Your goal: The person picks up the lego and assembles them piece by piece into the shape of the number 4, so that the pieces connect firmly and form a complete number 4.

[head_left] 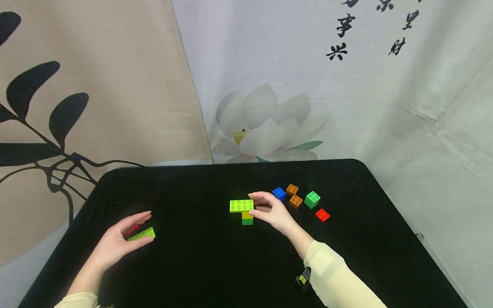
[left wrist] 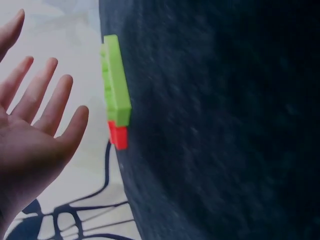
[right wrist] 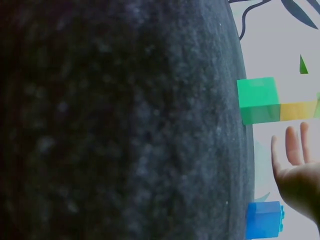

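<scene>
A stack stands on the black table: a lime green brick (head_left: 241, 206) on top, a yellow brick (head_left: 247, 215) beneath, and a green brick (right wrist: 259, 100) at the bottom. The lime brick overhangs to the left. My right hand (head_left: 271, 209) is at the stack's right side, thumb in front and fingers behind the lime brick's end; its fingers look nearly straight in the right wrist view. On the left, my left hand (head_left: 113, 244) curves loosely around a long lime brick (left wrist: 116, 80) and a red brick (left wrist: 118, 135), apart from both in the left wrist view.
Right of the stack lie a blue brick (head_left: 279, 193), two orange bricks (head_left: 295, 201), a green brick (head_left: 312, 199) and a red brick (head_left: 322, 215). Behind the table (head_left: 185, 188) hangs a printed curtain (head_left: 146, 85).
</scene>
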Demonstrator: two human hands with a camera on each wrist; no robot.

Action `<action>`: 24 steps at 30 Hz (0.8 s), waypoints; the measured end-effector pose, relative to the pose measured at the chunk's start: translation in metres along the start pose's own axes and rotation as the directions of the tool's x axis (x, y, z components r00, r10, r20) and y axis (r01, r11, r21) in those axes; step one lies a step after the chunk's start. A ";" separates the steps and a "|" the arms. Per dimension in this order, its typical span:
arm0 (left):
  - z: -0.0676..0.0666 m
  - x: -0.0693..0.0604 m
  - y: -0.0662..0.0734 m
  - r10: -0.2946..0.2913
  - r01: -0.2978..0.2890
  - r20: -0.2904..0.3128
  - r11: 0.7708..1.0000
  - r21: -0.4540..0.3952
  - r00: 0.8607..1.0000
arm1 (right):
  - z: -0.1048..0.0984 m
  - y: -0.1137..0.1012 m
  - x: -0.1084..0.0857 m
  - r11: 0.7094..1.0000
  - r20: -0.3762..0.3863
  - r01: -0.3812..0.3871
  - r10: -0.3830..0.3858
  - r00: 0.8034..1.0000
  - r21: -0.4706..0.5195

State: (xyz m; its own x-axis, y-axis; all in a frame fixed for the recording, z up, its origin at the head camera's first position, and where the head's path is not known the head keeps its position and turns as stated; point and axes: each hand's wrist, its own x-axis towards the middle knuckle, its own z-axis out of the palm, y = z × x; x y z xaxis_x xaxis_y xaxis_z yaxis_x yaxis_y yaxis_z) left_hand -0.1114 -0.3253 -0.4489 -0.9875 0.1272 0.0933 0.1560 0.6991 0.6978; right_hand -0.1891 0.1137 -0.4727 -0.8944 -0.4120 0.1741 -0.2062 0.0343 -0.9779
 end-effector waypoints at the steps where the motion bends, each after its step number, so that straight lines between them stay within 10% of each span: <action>1: 0.000 -0.001 -0.003 0.005 -0.005 0.005 1.000 0.011 1.000 | 0.000 0.000 0.000 1.000 -0.003 -0.004 0.004 1.000 0.005; 13: -0.003 -0.006 -0.023 0.026 -0.026 0.059 1.000 0.001 0.998 | 0.004 -0.025 -0.006 0.999 -0.007 -0.032 0.032 0.999 0.003; 24: -0.004 -0.005 -0.030 -0.023 0.029 0.161 0.999 -0.035 0.987 | 0.003 0.001 0.000 0.998 -0.023 -0.059 0.059 0.998 -0.016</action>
State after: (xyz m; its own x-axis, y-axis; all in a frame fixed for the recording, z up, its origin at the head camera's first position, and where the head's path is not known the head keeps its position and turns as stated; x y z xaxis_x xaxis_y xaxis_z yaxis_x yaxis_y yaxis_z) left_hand -0.1110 -0.3495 -0.4678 -0.9742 0.2223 -0.0382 0.1262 0.6775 0.7246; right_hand -0.1883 0.1111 -0.4739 -0.9140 -0.3880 0.1189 -0.1593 0.0735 -0.9845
